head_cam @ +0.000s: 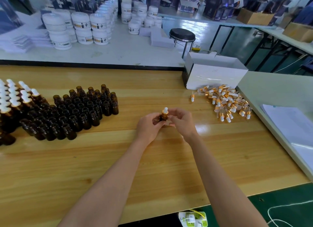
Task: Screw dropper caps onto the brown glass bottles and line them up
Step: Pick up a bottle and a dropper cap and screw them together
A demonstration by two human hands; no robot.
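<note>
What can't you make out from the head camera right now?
- Brown bottle: body hidden by the left hand and right hand; whether the dropper cap is fully tight cannot be told.
- Capped bottles: the group is cut off by the left edge.
- White box: contents hidden by its wall.
- Jar labels: too blurred to read.

Both bare forearms are stretched forward and brought together at the middle. The left hand (149,126) is curled, its fingers (156,120) closed. The right hand (182,120) is arched over, fingertips seemingly pinched, though the contact is hidden.
</note>
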